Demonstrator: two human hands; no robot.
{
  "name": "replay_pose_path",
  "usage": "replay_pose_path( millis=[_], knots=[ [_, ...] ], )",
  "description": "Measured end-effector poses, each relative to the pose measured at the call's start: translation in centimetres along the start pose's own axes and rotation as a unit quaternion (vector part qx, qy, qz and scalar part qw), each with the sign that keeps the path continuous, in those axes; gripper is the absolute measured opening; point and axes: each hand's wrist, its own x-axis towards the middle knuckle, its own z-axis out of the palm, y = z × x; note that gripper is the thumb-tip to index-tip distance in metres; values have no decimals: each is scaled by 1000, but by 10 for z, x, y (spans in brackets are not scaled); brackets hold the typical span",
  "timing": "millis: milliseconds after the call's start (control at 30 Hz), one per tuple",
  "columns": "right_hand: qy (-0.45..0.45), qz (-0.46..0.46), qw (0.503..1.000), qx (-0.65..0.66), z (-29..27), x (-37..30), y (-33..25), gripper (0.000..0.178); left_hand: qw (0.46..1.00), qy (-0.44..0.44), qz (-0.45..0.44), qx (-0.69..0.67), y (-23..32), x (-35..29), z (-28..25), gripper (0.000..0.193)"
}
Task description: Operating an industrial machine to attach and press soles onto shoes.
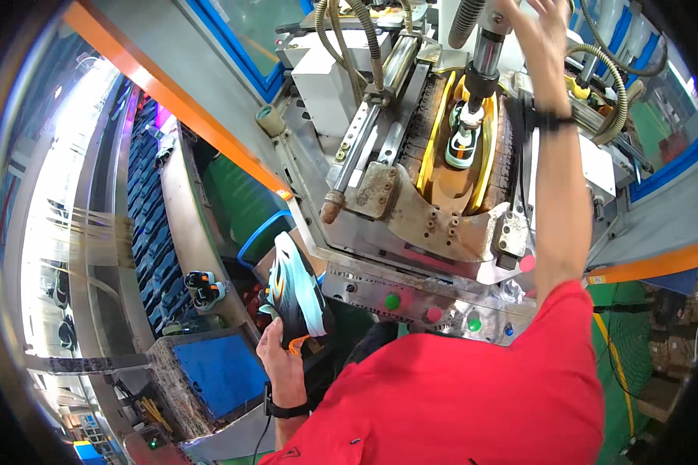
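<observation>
My left hand [283, 360] is closed on a sneaker [296, 283] with a light blue, black and orange upper. It holds the shoe upright, left of the machine's front. My right hand [541, 35] is raised beside the metal press cylinder [487, 53]; it is blurred and cut by the top edge, with its fingers apart. Whether it touches the cylinder I cannot tell. Below that cylinder, another shoe [462, 147], pale and black, sits between yellow-edged side pads [485, 167] in the machine's bed.
Along the machine's front runs a metal panel with green [393, 301] and red buttons [434, 314]. A conveyor [151, 225] lies to the left, with a dark shoe [204, 291] on its near ledge. An orange-edged frame [178, 101] slants past the machine. A blue board [219, 376] lies lower left.
</observation>
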Motion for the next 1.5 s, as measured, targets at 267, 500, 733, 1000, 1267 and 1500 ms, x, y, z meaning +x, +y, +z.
replay_pose_path(
  millis=[267,500,733,1000,1267,1500],
  knots=[
    [-5,332,943,-29,24,31,-7,27,1000,7,8,-20,-5,-12,-6,16],
    [-81,237,967,-47,25,25,47,36,998,57,32,-11,-2,-46,-32,19],
    [-328,180,927,-16,17,-13,92,37,982,174,60,35,-33,-95,-104,23],
    [-393,187,900,-1,73,-98,57,35,912,404,21,-68,-109,-175,-237,27],
    [-437,216,873,20,151,-185,-45,34,740,651,71,-152,-161,-201,-453,22],
    [-517,209,821,119,268,-240,-164,33,632,769,-56,78,-204,-247,-664,22]
  ],
)
